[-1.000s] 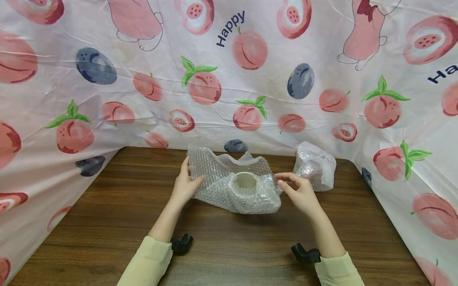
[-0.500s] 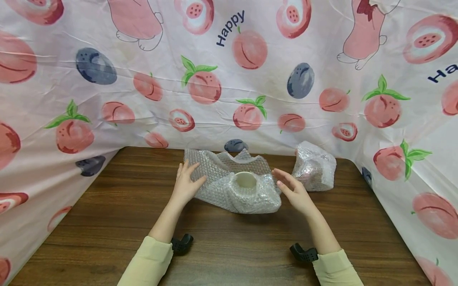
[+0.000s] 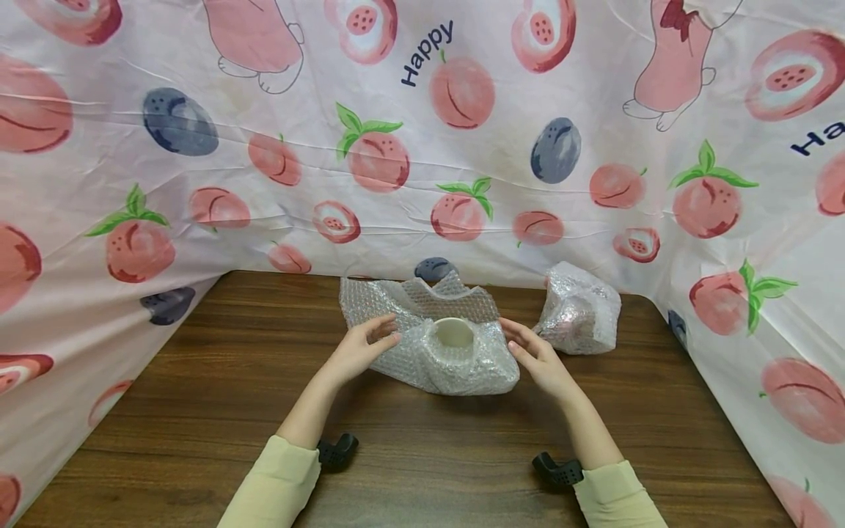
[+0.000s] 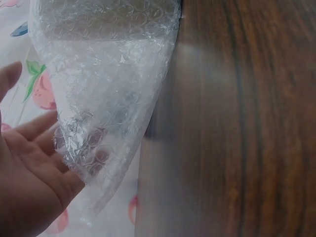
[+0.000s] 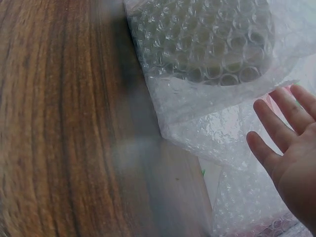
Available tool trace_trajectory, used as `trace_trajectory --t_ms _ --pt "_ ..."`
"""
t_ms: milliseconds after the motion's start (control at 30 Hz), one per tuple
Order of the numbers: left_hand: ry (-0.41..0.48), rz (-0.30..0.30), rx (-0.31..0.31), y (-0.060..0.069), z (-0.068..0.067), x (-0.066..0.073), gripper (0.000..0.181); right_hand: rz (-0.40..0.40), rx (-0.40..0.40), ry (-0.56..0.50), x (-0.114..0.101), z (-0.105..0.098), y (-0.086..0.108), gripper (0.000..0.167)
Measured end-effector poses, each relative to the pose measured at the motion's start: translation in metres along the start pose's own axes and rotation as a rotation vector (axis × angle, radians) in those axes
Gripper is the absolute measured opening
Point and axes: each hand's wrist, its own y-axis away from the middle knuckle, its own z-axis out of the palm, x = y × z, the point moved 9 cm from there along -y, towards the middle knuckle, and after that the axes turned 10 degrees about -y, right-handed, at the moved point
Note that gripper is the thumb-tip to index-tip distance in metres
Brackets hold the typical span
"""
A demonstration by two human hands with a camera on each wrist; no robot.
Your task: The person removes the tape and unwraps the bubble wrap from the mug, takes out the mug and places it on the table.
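Note:
In the head view, a cream-coloured vessel with a round mouth (image 3: 454, 334) stands mid-table, its body wrapped in bubble wrap (image 3: 469, 375). Whether it is a cup or a vase cannot be told. A loose flap of the wrap spreads left and rises behind it. My left hand (image 3: 359, 350) is over the left part of the flap, fingers loosely bent, gripping nothing. In the left wrist view, a wrap corner (image 4: 103, 133) lies in front of its fingers. My right hand (image 3: 538, 361) is at the wrap's right side, fingers extended; the right wrist view shows them spread beside the plastic (image 5: 207, 103).
A second bubble-wrapped bundle (image 3: 581, 312) stands at the back right, its contents unclear. The brown wooden table (image 3: 198, 396) meets a fruit-printed cloth (image 3: 277, 213) at the back and sides. Black wrist mounts (image 3: 338, 451) sit below both hands.
My left hand has let go of the flap's left edge and moved right, over the wrap. The flap has sunk slightly. My right hand has shifted a little left, closer to the vessel.

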Motion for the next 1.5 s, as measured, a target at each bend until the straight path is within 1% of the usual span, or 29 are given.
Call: trace_trajectory --t_ms 67,167,233,367,467,567,700,767,900,1067,1267,1433,1500 --pt "0.027 0.006 -0.036 0.0 0.005 -0.001 0.054 0.001 -0.003 -0.011 0.001 0.001 0.0 0.044" --pt "0.019 0.015 -0.064 -0.001 0.009 -0.001 0.05 -0.002 -0.007 -0.024 0.001 0.002 0.0 0.044" --pt "0.011 0.024 -0.071 -0.001 0.01 0.0 0.047 -0.008 -0.009 -0.025 0.0 0.002 0.0 0.043" --pt "-0.017 0.039 -0.066 0.0 0.009 0.001 0.043 -0.021 -0.004 -0.011 -0.002 0.002 0.0 0.044" --pt "-0.014 0.043 -0.064 0.0 0.009 0.002 0.042 -0.024 0.009 0.004 -0.003 0.001 0.0 0.043" --pt "0.026 0.051 -0.079 0.001 0.009 0.003 0.043 -0.025 0.026 0.013 -0.003 0.0 0.0 0.04" --pt "0.117 0.049 -0.107 0.002 0.011 0.005 0.044 -0.038 0.058 0.029 -0.005 -0.003 0.001 0.032" --pt "0.162 0.035 -0.117 0.002 0.011 0.005 0.044 -0.043 0.078 0.04 -0.006 -0.005 0.002 0.028" --pt "0.212 0.0 -0.124 0.002 0.013 0.005 0.043 -0.037 0.113 0.027 -0.009 -0.009 0.004 0.022" --pt "0.219 -0.021 -0.124 0.001 0.014 0.004 0.042 -0.044 0.141 0.025 -0.013 -0.013 0.006 0.018" --pt "0.195 -0.027 -0.136 0.002 0.014 0.005 0.043 -0.05 0.171 0.019 -0.017 -0.016 0.008 0.014" --pt "0.191 -0.027 -0.143 0.002 0.015 0.005 0.043 -0.079 0.163 -0.015 -0.021 -0.015 0.009 0.011" --pt "0.176 -0.026 -0.14 0.003 0.015 0.006 0.042 -0.088 0.157 -0.025 -0.023 -0.016 0.009 0.011"
